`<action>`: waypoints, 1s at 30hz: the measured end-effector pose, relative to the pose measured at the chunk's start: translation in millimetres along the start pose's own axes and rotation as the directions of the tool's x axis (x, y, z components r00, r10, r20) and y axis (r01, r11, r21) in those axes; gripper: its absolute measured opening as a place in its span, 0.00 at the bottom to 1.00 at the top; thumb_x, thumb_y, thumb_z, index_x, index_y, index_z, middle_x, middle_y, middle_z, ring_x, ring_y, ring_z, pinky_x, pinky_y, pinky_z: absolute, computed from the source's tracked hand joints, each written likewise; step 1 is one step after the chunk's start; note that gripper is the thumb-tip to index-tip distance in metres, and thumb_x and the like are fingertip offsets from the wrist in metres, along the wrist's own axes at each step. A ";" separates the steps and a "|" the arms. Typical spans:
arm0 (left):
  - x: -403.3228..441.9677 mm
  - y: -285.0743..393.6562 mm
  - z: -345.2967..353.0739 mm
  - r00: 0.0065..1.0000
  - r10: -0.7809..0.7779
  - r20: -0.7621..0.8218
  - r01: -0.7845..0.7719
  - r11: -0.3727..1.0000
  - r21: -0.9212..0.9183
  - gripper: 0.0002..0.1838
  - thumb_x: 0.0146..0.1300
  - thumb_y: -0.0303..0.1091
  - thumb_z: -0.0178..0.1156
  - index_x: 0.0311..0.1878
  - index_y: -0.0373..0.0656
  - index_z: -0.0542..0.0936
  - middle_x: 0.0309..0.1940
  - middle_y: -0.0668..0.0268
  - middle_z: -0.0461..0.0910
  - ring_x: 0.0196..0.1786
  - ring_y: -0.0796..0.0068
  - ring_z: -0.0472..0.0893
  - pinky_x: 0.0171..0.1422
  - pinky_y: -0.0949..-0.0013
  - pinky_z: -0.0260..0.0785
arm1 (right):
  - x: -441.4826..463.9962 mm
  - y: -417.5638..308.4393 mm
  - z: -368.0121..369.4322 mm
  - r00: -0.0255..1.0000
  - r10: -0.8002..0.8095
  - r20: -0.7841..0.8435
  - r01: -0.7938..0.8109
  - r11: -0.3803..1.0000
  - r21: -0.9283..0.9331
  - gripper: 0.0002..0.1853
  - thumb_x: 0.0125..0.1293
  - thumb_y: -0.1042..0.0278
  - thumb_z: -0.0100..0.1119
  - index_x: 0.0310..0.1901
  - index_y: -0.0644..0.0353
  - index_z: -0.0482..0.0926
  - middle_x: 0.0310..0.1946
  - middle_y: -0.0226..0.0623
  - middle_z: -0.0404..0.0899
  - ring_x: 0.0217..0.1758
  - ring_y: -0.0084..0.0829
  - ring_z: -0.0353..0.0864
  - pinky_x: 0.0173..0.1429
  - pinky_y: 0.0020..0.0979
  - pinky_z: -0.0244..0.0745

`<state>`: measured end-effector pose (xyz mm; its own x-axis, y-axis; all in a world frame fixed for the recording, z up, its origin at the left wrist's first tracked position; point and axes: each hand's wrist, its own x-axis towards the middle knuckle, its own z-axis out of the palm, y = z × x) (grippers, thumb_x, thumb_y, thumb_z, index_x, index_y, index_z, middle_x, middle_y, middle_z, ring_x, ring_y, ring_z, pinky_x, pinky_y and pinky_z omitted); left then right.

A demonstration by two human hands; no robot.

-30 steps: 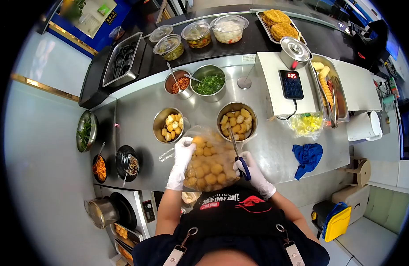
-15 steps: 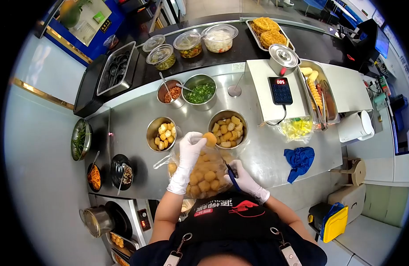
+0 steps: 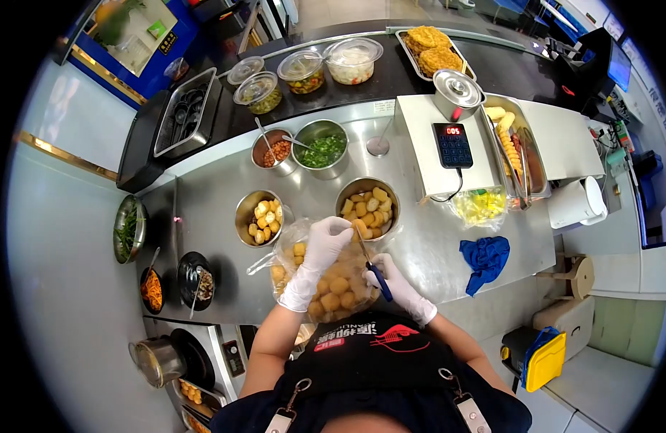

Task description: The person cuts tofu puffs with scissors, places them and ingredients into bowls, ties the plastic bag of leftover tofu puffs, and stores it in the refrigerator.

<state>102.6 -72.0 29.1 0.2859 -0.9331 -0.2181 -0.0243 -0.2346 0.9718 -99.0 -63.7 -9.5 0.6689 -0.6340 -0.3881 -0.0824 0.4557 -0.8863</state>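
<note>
My gloved left hand pinches a round golden fried tofu puff at the near rim of a steel pot of cut puffs. In my gloved right hand are scissors with blue handles. Their blades point up toward the puff; whether they touch it I cannot tell. Under my left wrist lies a clear plastic bag full of whole puffs. A second steel pot with pale-sided puffs stands left of my left hand.
Farther back stand steel pots of peanuts and chopped greens. A blue cloth lies to the right, near a bag of yellow-green food. At left are black bowls of shredded carrot and minced food.
My left hand has moved right and slightly down with the puff, bringing it over the pot's near rim and close to the scissors. The scissors' blades now show more clearly.
</note>
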 end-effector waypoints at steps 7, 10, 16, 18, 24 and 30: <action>5.6 10.4 3.3 0.996 -0.083 0.013 0.083 0.996 0.013 0.07 0.55 0.26 0.62 0.36 0.35 0.81 0.27 0.67 0.81 0.28 0.82 0.78 0.33 0.77 0.71 | -0.9 2.0 3.2 0.999 -0.005 -0.036 0.010 0.990 0.141 0.17 0.64 0.65 0.60 0.46 0.60 0.62 0.33 0.33 0.72 0.29 0.20 0.73 0.30 0.22 0.70; 16.4 8.9 0.2 0.993 -0.115 0.021 0.115 0.993 0.010 0.07 0.55 0.26 0.62 0.37 0.35 0.81 0.27 0.66 0.81 0.28 0.82 0.78 0.33 0.77 0.71 | -0.4 -0.1 8.3 0.994 -0.019 -0.103 0.037 0.983 0.177 0.16 0.64 0.65 0.60 0.45 0.60 0.64 0.28 0.30 0.73 0.21 0.19 0.71 0.23 0.20 0.67; 29.7 18.5 -10.3 0.990 -0.099 -0.098 0.091 0.992 -0.087 0.09 0.61 0.31 0.60 0.40 0.35 0.80 0.29 0.66 0.81 0.29 0.81 0.79 0.34 0.78 0.70 | 6.3 -9.7 -0.5 0.965 -0.006 -0.261 0.068 0.971 0.230 0.16 0.64 0.64 0.60 0.44 0.60 0.64 0.27 0.31 0.74 0.19 0.19 0.71 0.23 0.19 0.66; 32.9 10.0 -34.4 0.986 -0.094 -0.138 0.087 0.995 -0.051 0.10 0.64 0.33 0.58 0.42 0.35 0.79 0.29 0.65 0.81 0.28 0.79 0.79 0.32 0.78 0.71 | 6.8 -3.3 -5.8 0.964 -0.047 -0.263 0.110 0.967 0.228 0.17 0.65 0.61 0.59 0.45 0.60 0.64 0.28 0.31 0.74 0.21 0.19 0.72 0.25 0.18 0.67; 7.1 -36.4 -98.8 0.965 -0.190 0.179 -0.050 0.541 0.840 0.07 0.57 0.31 0.58 0.33 0.41 0.83 0.27 0.60 0.82 0.32 0.66 0.82 0.36 0.66 0.73 | 4.5 -2.0 -6.9 0.976 0.011 -0.220 0.044 0.969 0.242 0.17 0.65 0.60 0.58 0.45 0.60 0.64 0.28 0.31 0.75 0.23 0.18 0.72 0.26 0.20 0.67; 17.2 -95.8 -66.9 0.971 0.232 -0.057 -0.046 0.418 0.907 0.12 0.50 0.37 0.63 0.36 0.42 0.81 0.34 0.55 0.81 0.39 0.55 0.80 0.46 0.57 0.72 | 2.1 -11.7 9.1 0.993 0.047 -0.111 -0.020 0.973 0.229 0.16 0.65 0.59 0.58 0.45 0.59 0.65 0.27 0.31 0.74 0.23 0.18 0.73 0.26 0.20 0.66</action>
<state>173.9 -47.3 -61.7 0.3269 -0.9449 0.0190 -0.8927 -0.3021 0.3344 -89.9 -64.7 2.4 0.5778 -0.6775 -0.4551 0.0756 0.5996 -0.7967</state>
